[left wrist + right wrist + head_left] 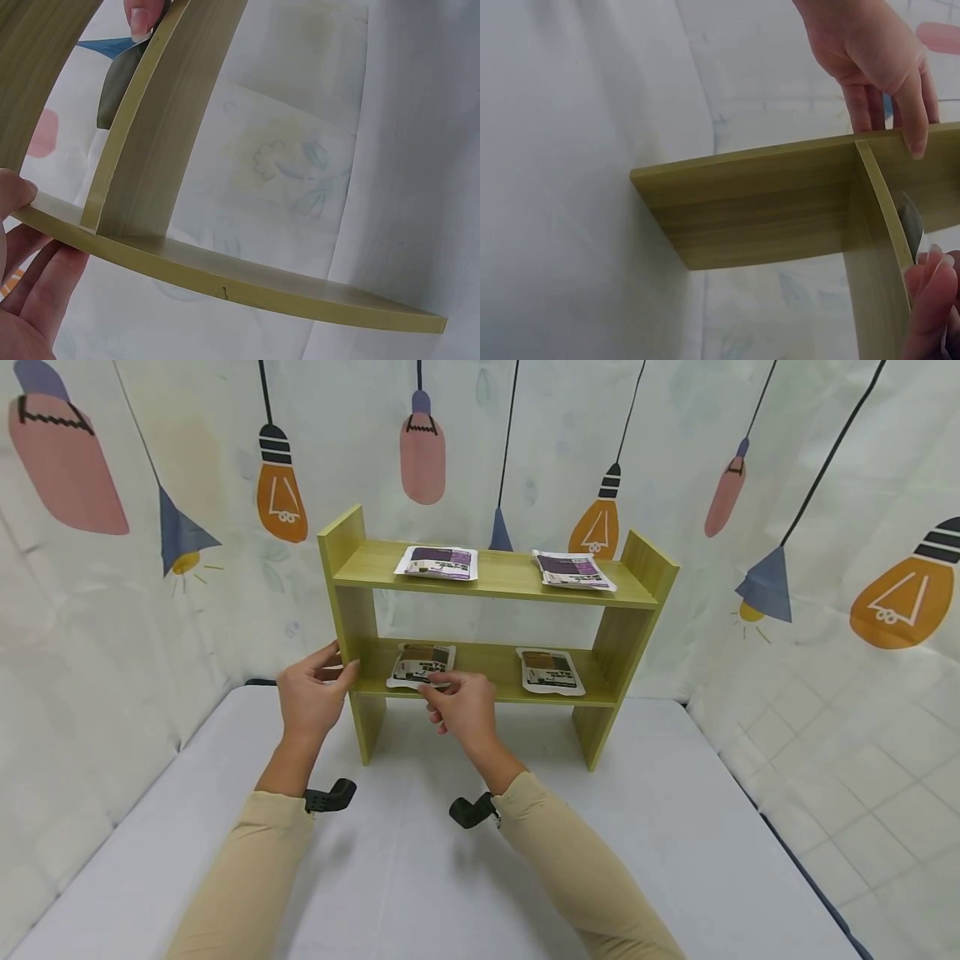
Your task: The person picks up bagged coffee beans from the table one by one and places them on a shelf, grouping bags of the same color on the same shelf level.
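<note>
A light wooden two-tier shelf (495,585) stands on the white table (420,877). My left hand (341,662) holds its left side panel (225,281), thumb on the edge and fingers on the outer face; the right wrist view shows that left hand (877,75) draped over the panel (765,202). My right hand (435,692) pinches the front edge of the left brown packet (422,662) lying on the lower shelf. A sliver of that packet (911,225) shows above my right fingers (930,292). In the left wrist view the packet (112,82) sits under a right fingertip (142,15).
A second brown packet (550,670) lies on the lower shelf's right half. Two purple packets (438,562) (572,569) lie on the top shelf. A printed lightbulb backdrop (825,527) closes in the back and both sides. Bare table lies in front of the shelf.
</note>
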The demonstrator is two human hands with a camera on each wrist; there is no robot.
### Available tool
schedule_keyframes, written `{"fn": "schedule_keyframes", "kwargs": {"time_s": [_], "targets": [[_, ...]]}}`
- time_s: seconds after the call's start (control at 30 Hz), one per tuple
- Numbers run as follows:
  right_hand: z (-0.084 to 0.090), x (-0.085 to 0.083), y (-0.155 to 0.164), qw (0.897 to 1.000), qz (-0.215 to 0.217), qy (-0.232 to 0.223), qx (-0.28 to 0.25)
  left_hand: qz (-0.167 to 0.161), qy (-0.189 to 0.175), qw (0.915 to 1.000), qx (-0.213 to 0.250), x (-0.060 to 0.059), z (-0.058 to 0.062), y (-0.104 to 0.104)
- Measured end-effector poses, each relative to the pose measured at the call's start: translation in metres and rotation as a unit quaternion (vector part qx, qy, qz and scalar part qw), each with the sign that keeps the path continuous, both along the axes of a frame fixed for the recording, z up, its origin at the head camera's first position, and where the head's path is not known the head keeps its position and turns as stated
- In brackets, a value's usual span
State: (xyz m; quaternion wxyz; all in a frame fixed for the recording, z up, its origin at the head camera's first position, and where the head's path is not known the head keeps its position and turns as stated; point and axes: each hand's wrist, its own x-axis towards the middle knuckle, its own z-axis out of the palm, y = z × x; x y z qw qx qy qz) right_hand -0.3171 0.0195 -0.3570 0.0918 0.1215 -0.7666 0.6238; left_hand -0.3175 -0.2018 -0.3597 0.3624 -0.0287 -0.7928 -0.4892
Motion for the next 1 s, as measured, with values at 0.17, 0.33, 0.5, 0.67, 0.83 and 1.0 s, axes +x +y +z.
{"fn": "schedule_keyframes", "kwargs": {"time_s": [0.17,0.33,0.5,0.67,0.83,1.0], "targets": [[0.0005,-0.0004,-0.0008,1.0,-0.004,-0.001,0.005,0.001,-0.004,1.0,-0.001,-0.0001,-0.0002,0.0],[0.0011,-0.0004,-0.0017,1.0,-0.007,0.001,0.008,0.001,-0.008,1.0,0.0,0.0006,0.0,0.0002],[0.0012,-0.0006,-0.0025,1.0,-0.011,0.003,0.012,-0.001,-0.012,0.9999,0.0,0.001,-0.0002,-0.0004],[0.0011,0.0006,-0.0018,1.0,-0.007,0.004,0.008,0.001,-0.01,1.0,0.0,0.0015,-0.0006,-0.0006],[-0.0019,0.0019,0.0003,1.0,0.001,0.018,-0.005,0.0,-0.006,1.0,0.001,0.0018,-0.0009,-0.0005],[-0.0074,0.0055,0.0045,0.999,0.013,0.043,-0.016,-0.001,-0.003,1.0,-0.004,0.0021,-0.0012,-0.0009]]}}
